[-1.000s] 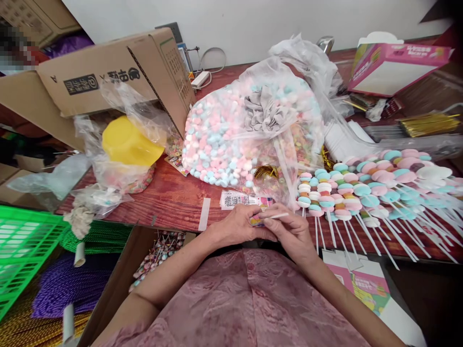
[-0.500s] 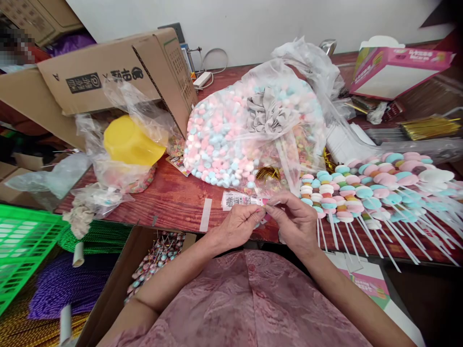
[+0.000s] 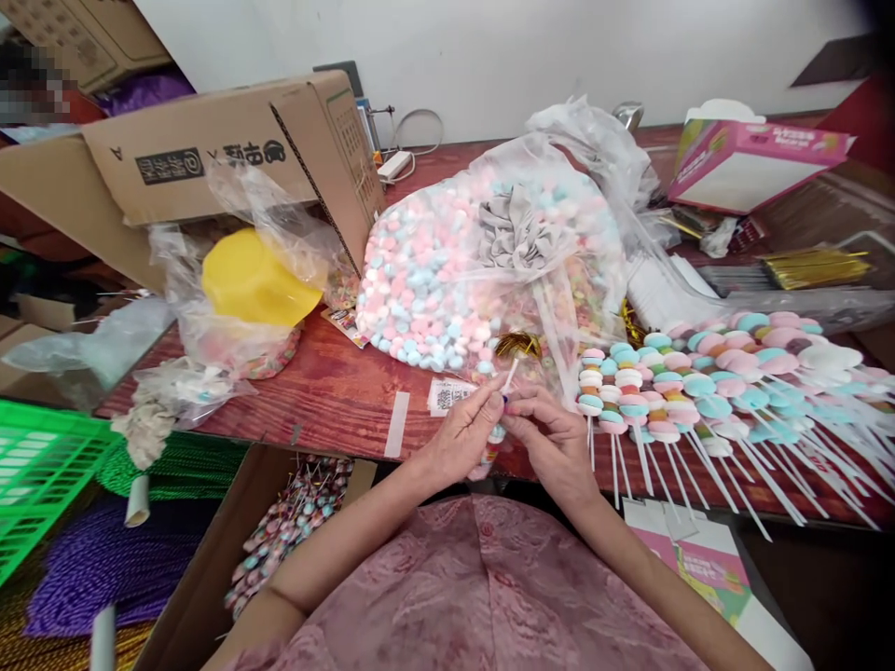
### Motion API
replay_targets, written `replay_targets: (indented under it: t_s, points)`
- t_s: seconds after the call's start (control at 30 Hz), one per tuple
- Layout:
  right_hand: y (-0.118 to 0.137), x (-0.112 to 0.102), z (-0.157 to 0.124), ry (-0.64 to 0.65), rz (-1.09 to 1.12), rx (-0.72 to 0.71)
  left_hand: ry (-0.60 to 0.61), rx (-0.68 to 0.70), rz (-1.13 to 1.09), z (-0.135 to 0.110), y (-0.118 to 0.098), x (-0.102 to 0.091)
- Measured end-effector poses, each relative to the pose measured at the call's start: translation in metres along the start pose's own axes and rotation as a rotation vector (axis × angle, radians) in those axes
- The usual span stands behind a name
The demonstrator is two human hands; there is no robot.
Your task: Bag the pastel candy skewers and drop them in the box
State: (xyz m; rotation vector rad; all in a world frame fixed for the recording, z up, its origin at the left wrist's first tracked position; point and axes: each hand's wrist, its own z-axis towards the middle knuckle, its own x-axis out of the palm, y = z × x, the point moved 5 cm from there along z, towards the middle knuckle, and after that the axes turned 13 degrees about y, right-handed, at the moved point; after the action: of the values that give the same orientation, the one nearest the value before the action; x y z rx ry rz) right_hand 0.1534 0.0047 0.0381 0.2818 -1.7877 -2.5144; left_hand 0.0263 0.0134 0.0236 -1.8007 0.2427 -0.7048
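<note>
My left hand (image 3: 465, 433) is closed around a candy skewer (image 3: 490, 449) at the table's front edge. Its white stick (image 3: 513, 375) points up past my fingers, and its colourful candy end hangs below them, partly covered by the hand. My right hand (image 3: 552, 438) pinches beside the stick, where a small dark blue bit (image 3: 504, 399) shows; what these fingers hold is mostly hidden. Just right of my hands lie several rows of pastel marshmallow skewers (image 3: 664, 387), sticks toward me. Behind are a gold bundle of twist ties (image 3: 517, 345) and a printed white label (image 3: 446, 396).
A large clear bag of marshmallows (image 3: 426, 280) fills the table's middle. Left stand a cardboard box (image 3: 210, 158) and a yellow bowl (image 3: 255, 280) in plastic. Below left are a carton of finished skewers (image 3: 290, 522) and a green basket (image 3: 48, 466). A pink box (image 3: 755, 154) stands back right.
The skewer's white stick now points up between my hands, with its candy end showing below. My fingers have shifted slightly and the view has tilted a little.
</note>
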Motion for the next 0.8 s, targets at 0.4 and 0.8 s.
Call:
replay_targets:
  t_s: [0.4, 0.8]
  points:
    - [0.008, 0.011, -0.004, -0.043, -0.098, -0.070, 0.319, -0.157, 0.152, -0.021, 0.001, 0.001]
    - [0.031, -0.005, -0.008, 0.605, -0.958, -0.647, 0.571, -0.289, -0.203, -0.019, 0.014, -0.005]
